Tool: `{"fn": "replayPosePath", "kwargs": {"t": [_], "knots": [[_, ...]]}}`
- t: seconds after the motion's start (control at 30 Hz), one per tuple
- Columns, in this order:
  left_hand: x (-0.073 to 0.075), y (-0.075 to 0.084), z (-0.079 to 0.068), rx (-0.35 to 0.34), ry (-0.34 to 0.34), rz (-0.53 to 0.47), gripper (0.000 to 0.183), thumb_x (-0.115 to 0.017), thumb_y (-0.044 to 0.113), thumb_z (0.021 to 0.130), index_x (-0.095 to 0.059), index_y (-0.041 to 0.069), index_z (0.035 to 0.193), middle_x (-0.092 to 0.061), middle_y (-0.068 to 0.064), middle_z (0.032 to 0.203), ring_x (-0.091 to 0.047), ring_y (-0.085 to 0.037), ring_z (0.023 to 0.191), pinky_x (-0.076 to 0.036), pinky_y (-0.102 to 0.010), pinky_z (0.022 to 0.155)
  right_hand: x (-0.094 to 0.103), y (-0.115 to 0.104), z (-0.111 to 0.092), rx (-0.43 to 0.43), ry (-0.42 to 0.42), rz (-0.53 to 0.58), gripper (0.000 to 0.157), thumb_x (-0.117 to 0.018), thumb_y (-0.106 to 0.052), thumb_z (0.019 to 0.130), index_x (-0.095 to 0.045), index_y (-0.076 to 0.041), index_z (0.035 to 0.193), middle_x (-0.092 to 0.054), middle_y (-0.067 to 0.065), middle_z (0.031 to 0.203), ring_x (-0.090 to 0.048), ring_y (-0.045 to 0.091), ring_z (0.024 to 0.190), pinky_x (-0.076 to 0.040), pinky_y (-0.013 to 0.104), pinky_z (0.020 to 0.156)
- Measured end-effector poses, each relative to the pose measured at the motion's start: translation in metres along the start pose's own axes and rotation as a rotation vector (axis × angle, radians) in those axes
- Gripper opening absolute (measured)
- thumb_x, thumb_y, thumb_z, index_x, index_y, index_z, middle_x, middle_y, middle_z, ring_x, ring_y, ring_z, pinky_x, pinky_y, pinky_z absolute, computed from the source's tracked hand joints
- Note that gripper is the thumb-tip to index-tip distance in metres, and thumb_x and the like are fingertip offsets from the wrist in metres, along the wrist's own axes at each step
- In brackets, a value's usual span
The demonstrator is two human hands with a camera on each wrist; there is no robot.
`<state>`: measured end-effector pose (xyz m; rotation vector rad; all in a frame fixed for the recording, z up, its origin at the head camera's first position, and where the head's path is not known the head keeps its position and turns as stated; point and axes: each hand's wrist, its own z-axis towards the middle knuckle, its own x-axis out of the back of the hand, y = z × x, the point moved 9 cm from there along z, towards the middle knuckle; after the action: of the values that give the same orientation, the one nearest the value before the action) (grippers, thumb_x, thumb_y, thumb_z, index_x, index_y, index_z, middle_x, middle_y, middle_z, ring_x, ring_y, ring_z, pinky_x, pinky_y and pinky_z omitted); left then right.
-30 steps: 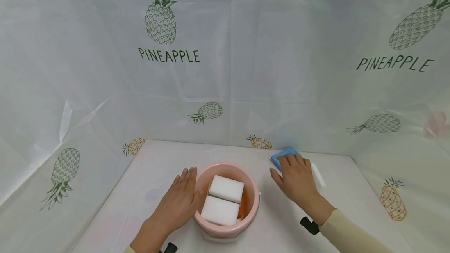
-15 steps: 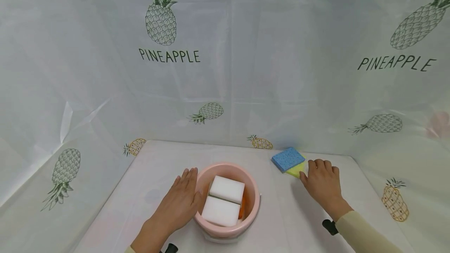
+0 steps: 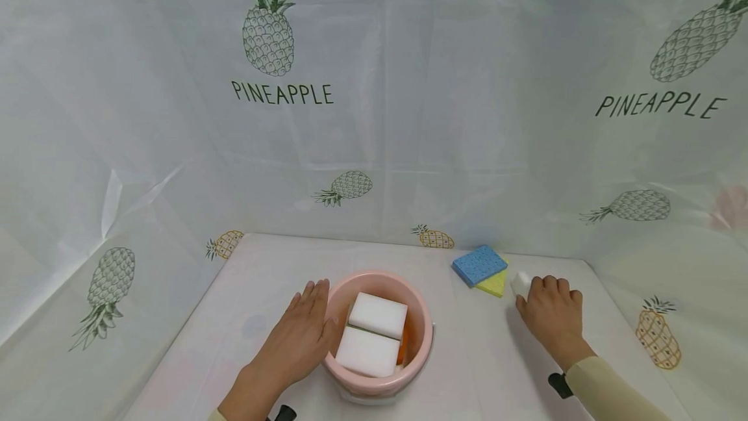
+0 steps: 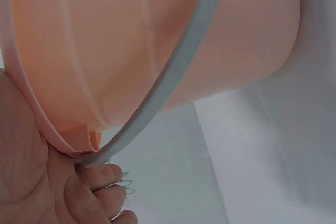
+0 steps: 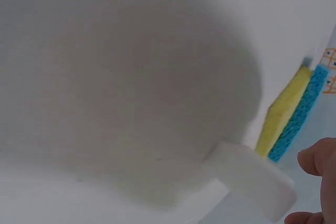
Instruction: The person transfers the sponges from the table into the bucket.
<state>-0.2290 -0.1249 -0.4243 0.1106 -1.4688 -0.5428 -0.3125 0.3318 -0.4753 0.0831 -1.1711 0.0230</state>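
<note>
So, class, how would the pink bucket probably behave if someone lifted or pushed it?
The pink bucket is probably stiff: its ridged wall looks like molded plastic. It may be light for its size, since the two white blocks inside look like foam sponges. Its handle hangs down along the side, so it would likely swing if the bucket were lifted.

right hand point(image 3: 552, 314): shifted rightward | blue sponge point(image 3: 480, 265), yellow sponge point(image 3: 493, 284): uncovered | white block point(image 3: 519, 284): left end showing
</note>
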Motion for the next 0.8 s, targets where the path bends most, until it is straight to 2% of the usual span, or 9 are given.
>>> {"fn": "replayPosePath", "kwargs": {"t": [0.23,0.43,0.67,0.8], "knots": [[0.0,0.0,0.0,0.001,0.0,-0.001,0.065,-0.047,0.028,0.111,-0.028,-0.007,0.163,-0.031,-0.022,0.17,-0.024,-0.04,0.161,-0.023,-0.057,0.131,-0.01,0.005,-0.007,0.014,-0.048,-0.004,0.042,-0.076,-0.029,0.091,-0.052,0.005,0.083,-0.055,0.02,0.083,-0.053,0.043,0.084,-0.044,0.056,0.066],[-0.001,0.0,0.0,0.001,-0.001,0.0,0.066,-0.047,0.029,0.111,-0.028,-0.007,0.163,-0.031,-0.022,0.17,-0.023,-0.039,0.161,-0.023,-0.057,0.131,-0.011,-0.003,-0.009,0.054,-0.009,-0.012,0.043,-0.075,-0.035,0.091,-0.056,0.003,0.085,-0.061,0.02,0.089,-0.055,0.042,0.087,-0.046,0.056,0.068],[-0.001,0.0,0.0,0.0,-0.003,0.003,0.066,-0.048,0.029,0.112,-0.029,-0.007,0.163,-0.031,-0.022,0.17,-0.023,-0.039,0.161,-0.022,-0.057,0.131,-0.009,-0.007,-0.009,0.053,0.016,-0.021,0.051,-0.077,-0.042,0.089,-0.052,0.001,0.079,-0.057,0.019,0.083,-0.055,0.041,0.084,-0.044,0.054,0.066],[0.0,0.0,0.0,0.001,-0.001,0.004,0.066,-0.048,0.029,0.112,-0.029,-0.007,0.163,-0.031,-0.022,0.17,-0.023,-0.039,0.161,-0.022,-0.057,0.131,-0.014,-0.006,-0.01,0.045,0.01,-0.021,0.056,-0.078,-0.045,0.087,-0.054,0.004,0.081,-0.055,0.02,0.083,-0.054,0.04,0.082,-0.043,0.052,0.063]]}}
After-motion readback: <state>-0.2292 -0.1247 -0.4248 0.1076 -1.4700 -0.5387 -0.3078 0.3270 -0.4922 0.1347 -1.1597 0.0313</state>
